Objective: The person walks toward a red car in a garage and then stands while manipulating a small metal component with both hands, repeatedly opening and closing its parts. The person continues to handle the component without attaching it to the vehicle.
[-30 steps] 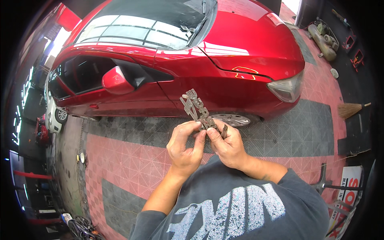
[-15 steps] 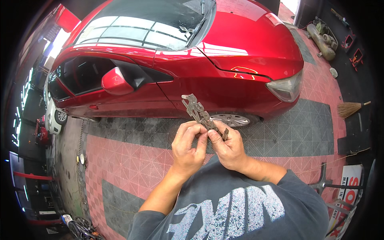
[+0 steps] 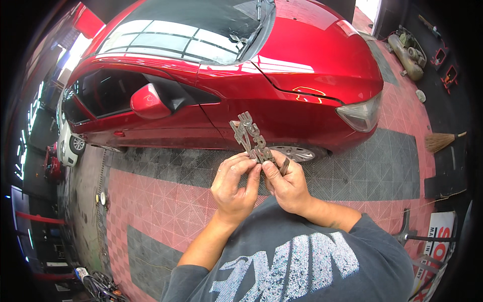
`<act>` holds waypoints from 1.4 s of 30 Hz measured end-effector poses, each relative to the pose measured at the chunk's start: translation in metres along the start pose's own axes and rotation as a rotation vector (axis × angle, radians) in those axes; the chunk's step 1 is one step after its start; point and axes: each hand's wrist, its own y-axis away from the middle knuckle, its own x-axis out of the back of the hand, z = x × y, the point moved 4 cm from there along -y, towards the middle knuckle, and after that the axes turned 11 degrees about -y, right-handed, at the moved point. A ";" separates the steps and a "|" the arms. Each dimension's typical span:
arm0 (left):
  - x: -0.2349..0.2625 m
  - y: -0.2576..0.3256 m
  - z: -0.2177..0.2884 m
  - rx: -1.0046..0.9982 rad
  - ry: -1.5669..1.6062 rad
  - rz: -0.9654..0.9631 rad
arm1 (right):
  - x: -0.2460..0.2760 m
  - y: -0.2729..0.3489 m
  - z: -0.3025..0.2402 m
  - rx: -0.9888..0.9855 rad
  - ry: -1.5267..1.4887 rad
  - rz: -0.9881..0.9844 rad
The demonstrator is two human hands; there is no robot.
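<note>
A red car (image 3: 261,75) is parked close in front on the tiled floor (image 3: 166,201), above which a flat grey metal piece (image 3: 250,137) is pinched at its lower end by the closed fingers of the left hand (image 3: 235,189) and right hand (image 3: 287,183). With so small a hold, it could probably be dropped onto the floor or knocked against the paintwork.

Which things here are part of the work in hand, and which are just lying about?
In hand: metal lettering badge, pinched by left hand and right hand.

Lying about: red car, broom, air compressor, red floor tiles.
</note>
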 end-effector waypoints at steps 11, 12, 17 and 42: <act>0.000 -0.003 -0.001 0.038 0.114 -0.025 | -0.003 0.003 -0.006 0.072 0.210 0.037; 0.001 -0.001 -0.002 0.028 0.118 -0.011 | -0.004 0.002 -0.006 0.087 0.202 0.030; 0.001 -0.002 0.000 0.053 0.113 0.028 | -0.006 0.000 -0.011 0.111 0.273 0.004; 0.014 -0.014 -0.003 -0.007 -0.184 -0.008 | -0.006 -0.004 0.014 -0.080 -0.074 -0.022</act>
